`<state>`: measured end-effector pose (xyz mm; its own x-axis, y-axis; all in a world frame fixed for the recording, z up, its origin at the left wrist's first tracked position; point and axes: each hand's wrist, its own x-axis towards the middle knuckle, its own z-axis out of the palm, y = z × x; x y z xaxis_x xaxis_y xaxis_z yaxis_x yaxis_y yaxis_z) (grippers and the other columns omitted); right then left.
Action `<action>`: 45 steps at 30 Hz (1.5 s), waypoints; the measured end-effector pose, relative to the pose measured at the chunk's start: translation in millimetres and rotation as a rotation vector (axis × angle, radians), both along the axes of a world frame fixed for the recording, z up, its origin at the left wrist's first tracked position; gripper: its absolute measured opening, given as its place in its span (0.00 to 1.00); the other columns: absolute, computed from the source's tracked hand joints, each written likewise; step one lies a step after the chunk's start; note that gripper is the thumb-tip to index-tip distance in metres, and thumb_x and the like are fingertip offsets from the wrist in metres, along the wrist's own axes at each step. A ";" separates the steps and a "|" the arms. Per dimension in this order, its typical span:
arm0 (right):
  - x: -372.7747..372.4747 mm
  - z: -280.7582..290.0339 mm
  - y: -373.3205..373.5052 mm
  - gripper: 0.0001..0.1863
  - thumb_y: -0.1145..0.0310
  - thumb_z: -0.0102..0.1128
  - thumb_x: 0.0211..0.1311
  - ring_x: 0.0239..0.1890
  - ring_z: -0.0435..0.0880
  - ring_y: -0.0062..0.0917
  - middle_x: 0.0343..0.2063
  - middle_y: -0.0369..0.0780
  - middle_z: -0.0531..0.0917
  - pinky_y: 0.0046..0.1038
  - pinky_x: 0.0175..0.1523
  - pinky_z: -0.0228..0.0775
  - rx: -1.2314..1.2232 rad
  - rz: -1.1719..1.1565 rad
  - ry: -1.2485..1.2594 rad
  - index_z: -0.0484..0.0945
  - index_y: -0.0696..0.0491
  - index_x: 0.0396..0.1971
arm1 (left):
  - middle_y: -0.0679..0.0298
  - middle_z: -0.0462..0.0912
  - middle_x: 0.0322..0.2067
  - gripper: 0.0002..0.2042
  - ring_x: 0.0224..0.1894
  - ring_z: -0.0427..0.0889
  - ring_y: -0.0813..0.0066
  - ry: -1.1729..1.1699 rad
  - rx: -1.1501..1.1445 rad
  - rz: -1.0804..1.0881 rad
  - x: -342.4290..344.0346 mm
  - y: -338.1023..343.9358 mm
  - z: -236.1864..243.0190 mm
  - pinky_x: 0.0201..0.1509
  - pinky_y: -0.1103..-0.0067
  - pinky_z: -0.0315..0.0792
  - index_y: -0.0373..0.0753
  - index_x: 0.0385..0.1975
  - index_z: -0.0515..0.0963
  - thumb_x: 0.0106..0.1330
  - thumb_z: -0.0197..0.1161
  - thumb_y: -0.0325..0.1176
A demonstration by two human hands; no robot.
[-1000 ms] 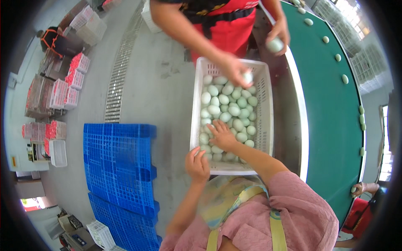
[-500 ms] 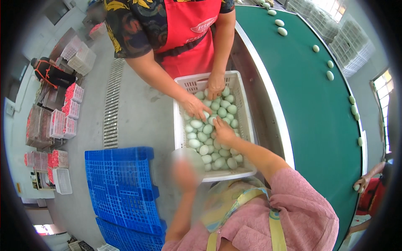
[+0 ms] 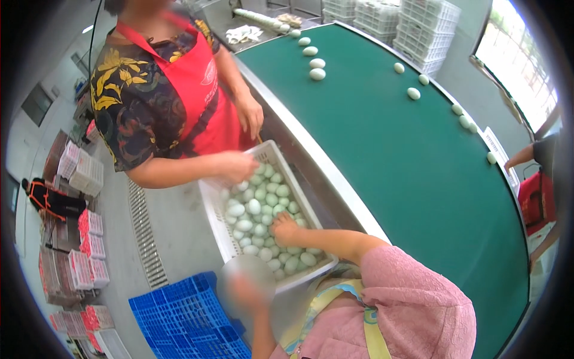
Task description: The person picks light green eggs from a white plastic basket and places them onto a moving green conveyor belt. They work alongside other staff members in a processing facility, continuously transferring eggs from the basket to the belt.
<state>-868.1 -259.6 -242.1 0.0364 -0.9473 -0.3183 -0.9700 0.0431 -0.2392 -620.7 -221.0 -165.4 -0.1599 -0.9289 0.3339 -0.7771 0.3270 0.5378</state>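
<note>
A white plastic crate [image 3: 218, 230] stands in front of me, filled with pale green and whitish eggs [image 3: 261, 194]. My right hand [image 3: 286, 230] reaches into it from the right, fingers bent down and closed round an egg among the others; the fingertips are partly hidden. By the crate's near left corner is my left hand [image 3: 246, 291], smeared by a round blur, so its fingers and anything in them cannot be made out. Across the crate, a co-worker's hand [image 3: 239, 167] is over the far eggs, while the other hand [image 3: 250, 113] is raised beside the belt.
A wide green conveyor belt [image 3: 382, 137] with a pale metal edge runs along the right, carrying several eggs [image 3: 317, 74]. Blue plastic pallets [image 3: 185, 317] lie at lower left. White crates [image 3: 427, 30] are stacked behind the belt. Another person's arm [image 3: 520, 157] shows at far right.
The view has swung, so the crate appears tilted and further left. My right hand has shifted to nearer eggs. The co-worker's hands have drawn apart, one lifting out of the crate.
</note>
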 end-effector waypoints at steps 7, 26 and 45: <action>-34.1 103.8 40.1 0.25 0.55 0.61 0.57 0.64 0.65 0.44 0.57 0.49 0.72 0.51 0.71 0.48 0.079 -0.008 -0.363 0.77 0.54 0.52 | 0.55 0.78 0.46 0.13 0.49 0.76 0.58 -0.076 0.170 0.055 -17.5 -14.8 3.7 0.53 0.67 0.69 0.32 0.33 0.80 0.70 0.48 0.32; -144.4 141.0 177.0 0.40 0.57 0.71 0.52 0.69 0.54 0.54 0.65 0.58 0.57 0.49 0.72 0.47 -0.714 -1.029 -0.154 0.63 0.57 0.62 | 0.46 0.75 0.46 0.13 0.49 0.72 0.47 -0.061 0.013 -0.103 -7.2 -48.3 -44.6 0.54 0.62 0.66 0.29 0.40 0.77 0.71 0.49 0.33; -148.3 149.3 159.7 0.40 0.46 0.59 0.60 0.73 0.46 0.50 0.69 0.57 0.51 0.49 0.75 0.36 -0.543 -0.727 -0.139 0.62 0.56 0.65 | 0.51 0.79 0.38 0.14 0.42 0.77 0.52 -0.192 -0.239 -0.138 -41.9 -34.9 -5.8 0.47 0.63 0.71 0.32 0.37 0.80 0.74 0.50 0.35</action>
<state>-1016.4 -99.9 -92.8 -0.6224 -0.7700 0.1402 -0.7091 0.4790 -0.5175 -662.7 -256.0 -171.2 -0.3597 -0.7930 0.4917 -0.7964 0.5355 0.2809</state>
